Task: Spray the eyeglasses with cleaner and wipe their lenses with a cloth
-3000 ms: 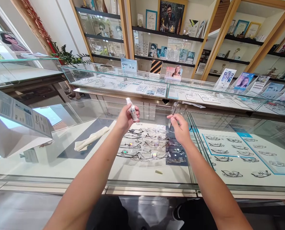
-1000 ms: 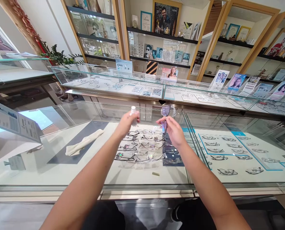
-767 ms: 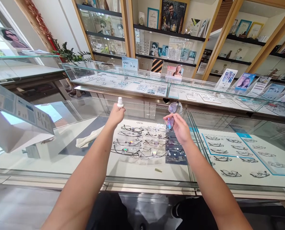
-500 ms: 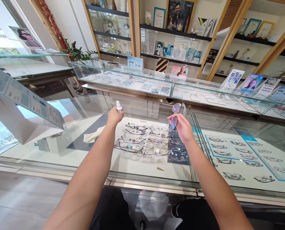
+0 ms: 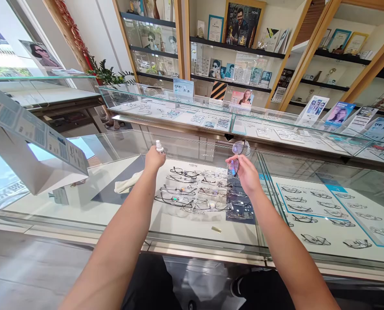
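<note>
My left hand (image 5: 155,158) is closed around a small white spray bottle (image 5: 159,146), whose top sticks up above the fingers. My right hand (image 5: 247,172) pinches a pair of eyeglasses (image 5: 240,148) at the bridge. The glasses are held on end, one lens above the other, with purplish reflections on them. Both hands are above the glass display counter (image 5: 185,239). Several rows of eyeglasses (image 5: 182,189) show between and below my hands. Left of my left forearm, a cream-coloured cloth (image 5: 127,183) lies crumpled, partly hidden by the arm.
A tent-shaped sign (image 5: 40,150) stands on the counter at left. More eyeglass frames (image 5: 317,239) lie in the right-hand case. Across the aisle runs another glass showcase (image 5: 166,99) with small upright cards, and shelves (image 5: 237,47) rise behind it. A plant (image 5: 109,73) stands at back left.
The view has shifted slightly. Both hands keep their hold on the spray bottle and the eyeglasses, with hardly any movement; the bottle appears slightly lower.
</note>
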Available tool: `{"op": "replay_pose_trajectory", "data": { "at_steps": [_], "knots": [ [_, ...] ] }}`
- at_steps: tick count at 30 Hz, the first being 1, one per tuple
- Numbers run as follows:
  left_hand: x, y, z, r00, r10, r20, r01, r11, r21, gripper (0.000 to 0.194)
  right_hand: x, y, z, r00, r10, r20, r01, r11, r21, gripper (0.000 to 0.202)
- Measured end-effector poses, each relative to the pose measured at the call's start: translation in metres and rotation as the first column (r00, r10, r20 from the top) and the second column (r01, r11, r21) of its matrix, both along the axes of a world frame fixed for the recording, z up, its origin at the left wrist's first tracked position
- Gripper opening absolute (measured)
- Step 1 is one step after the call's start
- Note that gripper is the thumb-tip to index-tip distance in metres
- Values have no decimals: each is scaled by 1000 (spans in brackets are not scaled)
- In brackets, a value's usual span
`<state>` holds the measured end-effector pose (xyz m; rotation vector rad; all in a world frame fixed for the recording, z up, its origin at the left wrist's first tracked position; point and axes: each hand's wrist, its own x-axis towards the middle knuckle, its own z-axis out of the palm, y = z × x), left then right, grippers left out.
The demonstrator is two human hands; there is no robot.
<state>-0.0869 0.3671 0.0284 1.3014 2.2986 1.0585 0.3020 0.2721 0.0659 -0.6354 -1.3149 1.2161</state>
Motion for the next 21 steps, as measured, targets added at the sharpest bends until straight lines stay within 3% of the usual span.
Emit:
{"op": "replay_pose_trajectory", "data": {
  "at_steps": [3,6,8,11,13,15,17,19,21],
  "knots": [
    [3,-2,3,1000,3,26,-3,1000,2,41,0,0,0,1000,2,-3,-2,1000,5,27],
    [13,-12,14,997,81,21,-81,996,35,69,0,0,-1,1000,4,-5,-4,1000,7,27],
    [23,-24,27,984,178,-13,-175,976,133,83,0,1,-2,1000,-5,-10,5,1000,12,26],
    [34,-48,47,967,248,-52,-215,913,347,75,1,1,-2,1000,-27,9,27,1000,15,27],
    [31,-64,55,972,188,-141,-127,924,360,62,2,2,-2,1000,-26,13,26,1000,7,28],
    [17,-78,57,968,47,-247,6,978,209,43,3,1,-1,1000,-21,10,21,1000,7,28],
    [-3,-90,53,948,-110,-300,98,994,-57,27,4,0,0,1000,-18,5,18,1000,13,27],
    [-21,-99,43,931,-184,-314,103,961,-258,35,4,-2,2,1000,-9,2,9,1000,19,26],
    [-34,-107,34,927,-190,-323,83,944,-319,40,4,-4,2,1000,4,-5,-4,1000,22,24]
  ]
}}
